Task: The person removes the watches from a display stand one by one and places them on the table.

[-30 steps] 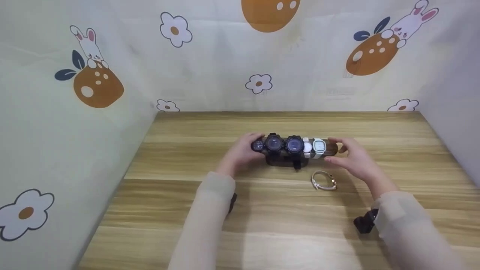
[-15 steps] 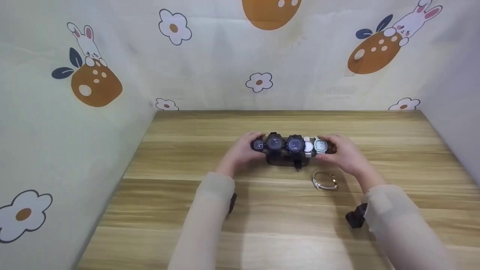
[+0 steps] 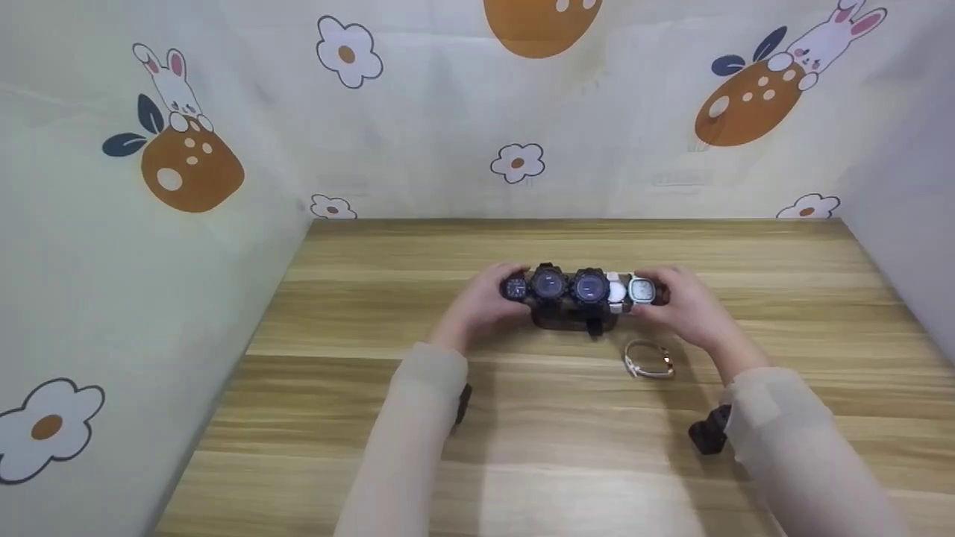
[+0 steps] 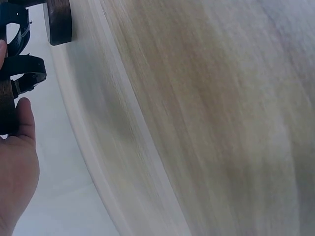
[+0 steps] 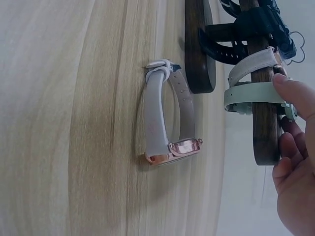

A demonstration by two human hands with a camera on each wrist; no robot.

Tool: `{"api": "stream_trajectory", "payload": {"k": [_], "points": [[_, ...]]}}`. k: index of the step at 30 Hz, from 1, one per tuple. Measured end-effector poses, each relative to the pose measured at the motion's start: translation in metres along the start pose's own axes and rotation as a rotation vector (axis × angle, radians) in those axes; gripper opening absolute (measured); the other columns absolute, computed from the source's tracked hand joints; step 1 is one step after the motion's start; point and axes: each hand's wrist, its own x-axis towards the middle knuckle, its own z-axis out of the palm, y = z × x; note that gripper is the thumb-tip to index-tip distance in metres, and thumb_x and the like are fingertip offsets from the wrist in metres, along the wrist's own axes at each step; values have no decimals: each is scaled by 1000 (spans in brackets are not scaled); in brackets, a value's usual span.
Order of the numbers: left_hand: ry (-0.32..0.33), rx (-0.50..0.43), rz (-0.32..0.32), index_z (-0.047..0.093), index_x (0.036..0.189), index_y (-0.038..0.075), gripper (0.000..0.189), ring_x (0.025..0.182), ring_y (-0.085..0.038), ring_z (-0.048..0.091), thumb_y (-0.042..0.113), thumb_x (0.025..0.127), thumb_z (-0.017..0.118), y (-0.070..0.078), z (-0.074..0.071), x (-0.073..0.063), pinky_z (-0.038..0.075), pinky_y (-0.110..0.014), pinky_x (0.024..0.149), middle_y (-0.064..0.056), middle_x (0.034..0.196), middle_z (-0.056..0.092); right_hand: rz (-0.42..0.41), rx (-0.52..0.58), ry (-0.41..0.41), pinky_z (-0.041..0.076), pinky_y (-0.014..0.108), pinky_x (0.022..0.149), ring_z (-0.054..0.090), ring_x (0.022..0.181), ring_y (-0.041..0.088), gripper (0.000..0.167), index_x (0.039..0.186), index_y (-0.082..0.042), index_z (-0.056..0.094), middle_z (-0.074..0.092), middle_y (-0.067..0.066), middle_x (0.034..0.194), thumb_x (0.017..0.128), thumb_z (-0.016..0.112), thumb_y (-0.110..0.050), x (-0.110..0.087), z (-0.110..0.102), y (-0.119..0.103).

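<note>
A dark wooden watch stand (image 3: 574, 321) carries several watches in a row on its raised bar (image 5: 266, 142). My left hand (image 3: 483, 298) grips the bar's left end, by a small black watch (image 3: 515, 288). Two large black watches, a left one (image 3: 549, 284) and a right one (image 3: 589, 286), sit mid-bar, with a white watch (image 3: 616, 291) beside them. My right hand (image 3: 686, 307) pinches the mint-green watch (image 3: 642, 289) near the right end, thumb against its strap in the right wrist view. A white-strapped watch with a rose-gold case (image 5: 170, 115) lies on its side on the table.
The wood-grain table (image 3: 567, 447) runs back to a wall covering (image 3: 418, 149) printed with flowers and rabbits. Similar coverings stand at left and right. The loose watch lies just in front of the stand, left of my right forearm.
My right hand has moved left and in from the bar's end, and its thumb and fingers have closed on the mint-green watch. The left hand keeps its grip on the other end.
</note>
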Motion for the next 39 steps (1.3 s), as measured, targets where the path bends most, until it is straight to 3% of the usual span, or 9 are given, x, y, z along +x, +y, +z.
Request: {"api": "stream_trajectory", "payload": {"k": [8, 18, 24, 32, 39], "points": [[-5, -2, -8, 51, 134, 10, 71, 126, -24, 42, 11, 69, 80, 1, -1, -1, 28, -37, 108, -9, 137, 47, 22, 2, 9, 40, 55, 93, 47, 107, 40, 55, 127, 6, 50, 46, 29, 121, 78, 71, -9, -4, -3, 7], [8, -16, -31, 52, 134, 15, 71, 125, -22, 42, 13, 69, 80, 2, -3, -3, 29, -37, 108, -6, 136, 48, 31, -40, 63, 44, 53, 80, 49, 96, 41, 53, 125, 6, 50, 46, 29, 117, 79, 71, -9, -15, -14, 18], [-5, 3, -26, 50, 135, 13, 71, 125, -24, 42, 13, 70, 79, 1, -2, -2, 29, -39, 108, -8, 137, 47, 59, -68, 68, 46, 53, 77, 50, 95, 41, 57, 127, 6, 49, 47, 30, 111, 80, 72, -16, -17, -14, 19], [-6, -3, 2, 50, 134, 9, 70, 124, -25, 43, 11, 70, 79, 0, 0, -2, 29, -38, 108, -10, 136, 48, 48, -120, 61, 43, 60, 84, 49, 99, 47, 62, 130, 6, 45, 44, 36, 118, 78, 72, -12, -15, -10, 18], [-9, 1, -6, 50, 135, 11, 72, 125, -24, 43, 13, 70, 80, 1, -1, -1, 29, -37, 108, -9, 136, 48, 39, -137, 121, 41, 61, 86, 49, 98, 46, 53, 120, 6, 51, 48, 32, 110, 75, 74, -10, -20, -13, 23]]}}
